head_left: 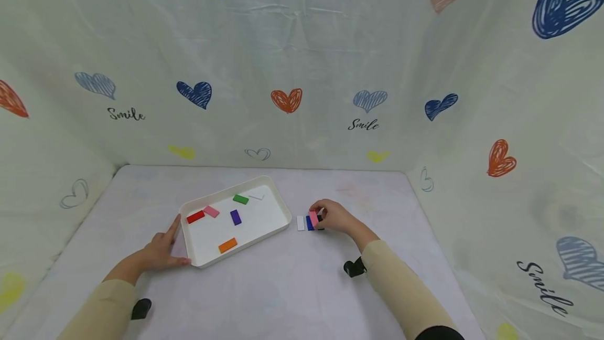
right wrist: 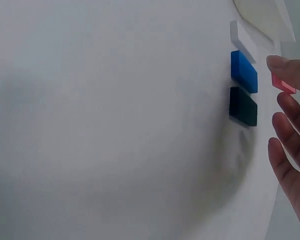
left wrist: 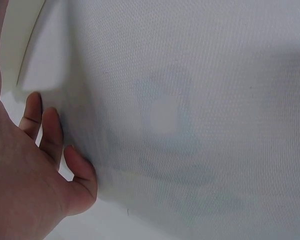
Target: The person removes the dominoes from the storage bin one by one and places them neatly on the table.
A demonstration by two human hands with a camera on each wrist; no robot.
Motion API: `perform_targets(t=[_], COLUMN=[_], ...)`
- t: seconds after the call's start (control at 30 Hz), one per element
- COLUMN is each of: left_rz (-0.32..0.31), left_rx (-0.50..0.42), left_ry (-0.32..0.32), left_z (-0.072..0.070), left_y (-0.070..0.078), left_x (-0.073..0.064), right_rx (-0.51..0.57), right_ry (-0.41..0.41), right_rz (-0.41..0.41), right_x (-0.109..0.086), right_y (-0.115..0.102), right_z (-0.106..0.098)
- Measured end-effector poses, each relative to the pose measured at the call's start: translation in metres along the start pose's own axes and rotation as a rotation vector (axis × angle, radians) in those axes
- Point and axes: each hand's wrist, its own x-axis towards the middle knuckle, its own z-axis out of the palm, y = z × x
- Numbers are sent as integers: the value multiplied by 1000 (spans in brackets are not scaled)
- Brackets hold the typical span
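Note:
My right hand (head_left: pixel 337 217) pinches a pink block (right wrist: pixel 283 84) between thumb and finger, held over a row of blocks just right of the tray. That row has a white block (right wrist: pixel 243 41), a blue block (right wrist: pixel 244 72) and a dark block (right wrist: pixel 243 106), side by side. In the head view, the hand and pink block cover part of the blue and dark ones. At the left end of a white tray (head_left: pixel 240 249), my left hand (head_left: pixel 159 252) rests with thumb and index finger spread along the rim, thumb by the near corner.
Inside the tray lie a red block (head_left: pixel 195 216), another pink block (head_left: pixel 211 211), a green block (head_left: pixel 240 199), a purple block (head_left: pixel 236 218), an orange block (head_left: pixel 228 245) and a white block (head_left: pixel 257 197). A heart-printed sheet (head_left: pixel 325 67) hangs behind the table.

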Motion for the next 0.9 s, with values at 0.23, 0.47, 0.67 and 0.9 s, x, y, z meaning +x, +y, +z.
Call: perform_targets(t=[0.23, 0.47, 0.67, 0.9], left_rz=[7, 12, 6, 0], left_rx=[4, 10, -1, -6], left_ry=[6, 14, 7, -2], left_z=[-2, 1, 1, -1], left_y=[2, 0, 0, 0], left_x=[-1, 1, 0, 0], right_rx=[17, 40, 64, 76], right_ry=[48, 75, 98, 98], right_rz=[28, 55, 27, 55], right_x=[-7, -15, -20, -18], right_y=[18, 33, 40, 44], right_z=[-4, -1, -1, -2])
